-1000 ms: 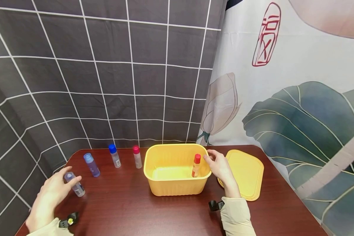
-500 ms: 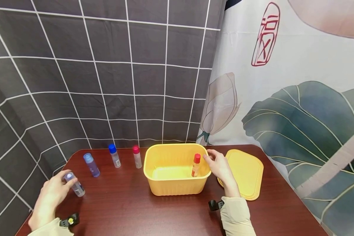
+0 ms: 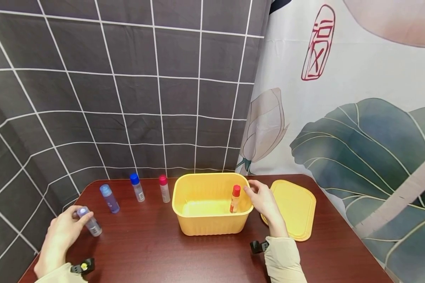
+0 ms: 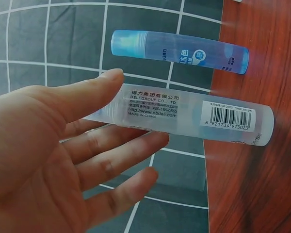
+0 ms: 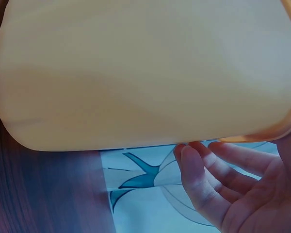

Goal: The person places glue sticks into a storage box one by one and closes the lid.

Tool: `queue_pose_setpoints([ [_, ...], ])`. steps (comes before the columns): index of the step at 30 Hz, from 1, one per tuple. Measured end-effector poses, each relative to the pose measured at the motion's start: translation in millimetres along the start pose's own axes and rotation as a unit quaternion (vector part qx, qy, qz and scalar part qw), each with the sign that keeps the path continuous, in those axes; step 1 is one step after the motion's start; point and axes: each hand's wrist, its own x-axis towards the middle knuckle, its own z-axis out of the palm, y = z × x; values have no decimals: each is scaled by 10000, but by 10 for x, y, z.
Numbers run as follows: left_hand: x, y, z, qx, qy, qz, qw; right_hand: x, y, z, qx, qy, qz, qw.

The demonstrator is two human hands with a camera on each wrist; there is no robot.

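Observation:
My left hand (image 3: pixel 64 232) is at the left of the table, thumb and fingers around the cap end of a clear glue bottle (image 3: pixel 94 226). In the left wrist view the printed label and barcode of this glue bottle (image 4: pixel 233 117) face the camera, and the ring and little fingers spread away below it. My right hand (image 3: pixel 263 199) touches the right end of a yellow plastic box (image 3: pixel 212 226) near its rim, fingers loosely bent. The right wrist view has the fingertips right at the edge of the box wall (image 5: pixel 136 87). Inside the box stands a red-capped glue bottle (image 3: pixel 235 199).
A light-blue-capped bottle (image 3: pixel 110 199), a dark-blue-capped bottle (image 3: pixel 137 188) and a pink-red-capped bottle (image 3: pixel 164 189) stand in a row along the back left of the dark red table (image 3: pixel 145 251). To the right of the box lies a yellow lid (image 3: pixel 297 212). Cloth hangs behind the table.
The left thumb and fingers have closed in on the clear glue bottle's cap end from a wider spread. The right hand and the box have stayed in place.

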Motion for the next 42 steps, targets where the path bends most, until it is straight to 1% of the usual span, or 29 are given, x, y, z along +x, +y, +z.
queue_pose_setpoints([
  [6,1,31,0,119,27,-268,9996,-1,2,7,29,2,0,10000],
  [11,-4,87,-10,159,146,-279,9994,-1,-8,16,11,33,-41,10000],
  [18,-17,190,-8,159,380,-93,9991,3,-5,23,108,1,-28,9999],
  [25,-35,273,-18,208,511,93,9984,9,-7,15,-56,-30,-147,9999],
  [30,-43,347,-38,232,634,233,9974,19,-14,16,-112,-70,-155,9998],
  [38,-82,529,-36,152,882,571,9944,27,-10,4,-136,-117,-133,9997],
  [42,-94,648,-26,151,924,673,9933,25,5,-9,-170,-126,-107,9997],
])
